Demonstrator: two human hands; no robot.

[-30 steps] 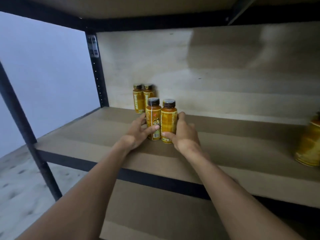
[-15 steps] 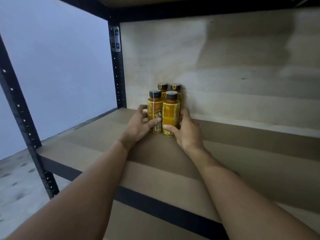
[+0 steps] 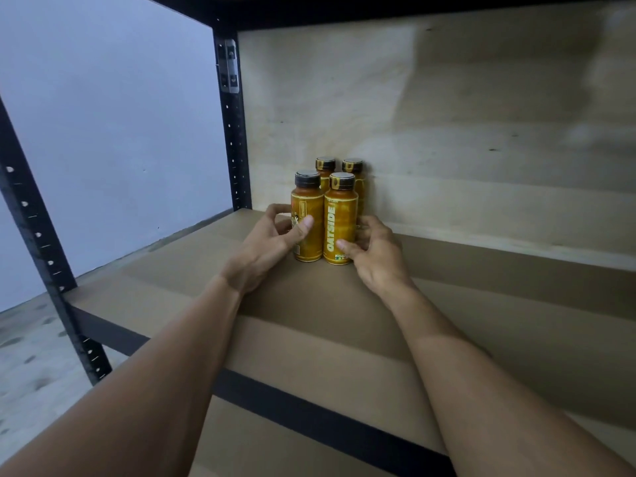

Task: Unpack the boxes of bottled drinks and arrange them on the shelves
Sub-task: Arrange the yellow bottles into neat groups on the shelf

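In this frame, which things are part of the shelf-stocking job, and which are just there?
Part of the job:
left hand gripping the front left bottle
right hand gripping the front right bottle
back left bottle and back right bottle behind them
shelf board

Just there:
black upright post
back panel
pale wall
floor

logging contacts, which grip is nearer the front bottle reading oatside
Right. The right grip holds the OATSIDE bottle; the left grip holds the neighbouring front bottle to its left.
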